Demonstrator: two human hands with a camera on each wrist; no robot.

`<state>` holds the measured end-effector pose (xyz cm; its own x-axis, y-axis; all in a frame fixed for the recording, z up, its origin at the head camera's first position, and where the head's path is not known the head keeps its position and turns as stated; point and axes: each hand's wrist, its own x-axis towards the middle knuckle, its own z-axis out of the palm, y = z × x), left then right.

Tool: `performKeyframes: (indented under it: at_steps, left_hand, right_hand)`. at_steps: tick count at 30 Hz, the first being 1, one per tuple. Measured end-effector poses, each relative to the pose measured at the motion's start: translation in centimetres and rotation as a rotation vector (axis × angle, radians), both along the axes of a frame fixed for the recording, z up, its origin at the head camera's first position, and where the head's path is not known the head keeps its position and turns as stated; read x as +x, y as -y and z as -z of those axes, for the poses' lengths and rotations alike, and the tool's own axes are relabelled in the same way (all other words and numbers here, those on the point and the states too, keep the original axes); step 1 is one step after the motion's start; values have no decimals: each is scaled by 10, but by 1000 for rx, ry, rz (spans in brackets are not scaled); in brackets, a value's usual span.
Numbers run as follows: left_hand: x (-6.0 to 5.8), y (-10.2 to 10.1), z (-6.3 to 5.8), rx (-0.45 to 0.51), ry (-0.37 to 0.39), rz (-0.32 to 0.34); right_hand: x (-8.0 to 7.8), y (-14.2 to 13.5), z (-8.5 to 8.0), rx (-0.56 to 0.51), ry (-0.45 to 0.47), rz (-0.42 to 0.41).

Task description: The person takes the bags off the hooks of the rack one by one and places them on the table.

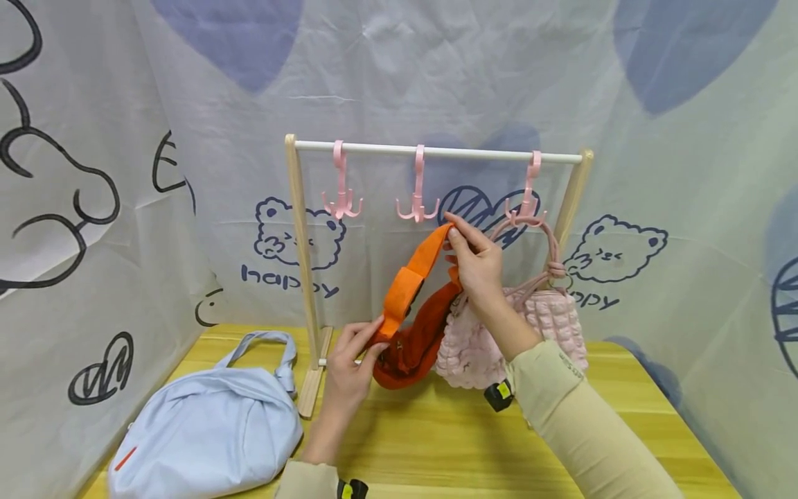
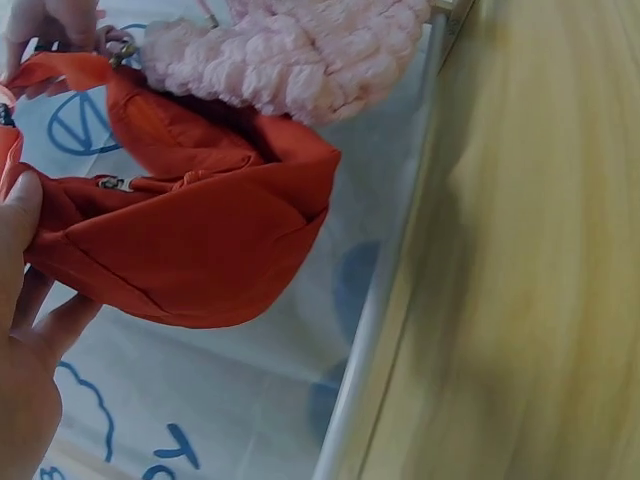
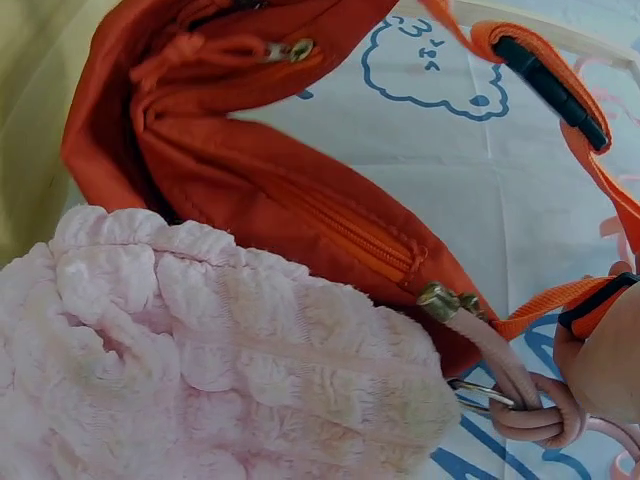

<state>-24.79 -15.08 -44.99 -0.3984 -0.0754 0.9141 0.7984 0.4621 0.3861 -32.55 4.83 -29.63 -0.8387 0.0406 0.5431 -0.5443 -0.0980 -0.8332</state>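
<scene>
Each grip pinches the orange strap (image 1: 402,287): right hand (image 1: 481,269) high, left hand (image 1: 349,364) low. The red bag (image 1: 406,360) hangs over the table (image 1: 430,440), toward its back edge. Best spread the strap wide, clear of the pink bag (image 1: 557,320).

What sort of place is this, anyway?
Probably a staged tabletop set rather than a lived-in room: cartoon-printed sheeting hangs behind and beside a wood-grain table, on which stands a small hook rack.

Passage btwn L hook (image 1: 341,190) & mid hook (image 1: 418,194), under rail (image 1: 480,152). R side obstr. by pink bag (image 1: 557,319) on R hook (image 1: 530,187). L post (image 1: 302,256) btwn blue bag (image 1: 215,430) & orange bag (image 1: 408,357).
</scene>
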Motion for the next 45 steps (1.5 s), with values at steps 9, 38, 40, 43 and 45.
performKeyframes:
  at_steps: [9,38,40,43,45]
  left_hand:
    - [4,18,-19,-73,-75,-53]
    - [29,57,-45,193,36,-169]
    - [31,59,-45,215,48,-177]
    - [34,60,-46,238,55,-191]
    - [35,61,-48,252,41,-202]
  right_hand:
    - [-3,-2,6,2,-16,-22]
    - [2,20,44,34,2,-112]
    - [3,21,48,43,5,-116]
    - [5,22,53,55,1,-146]
    - [6,22,56,75,-6,-165]
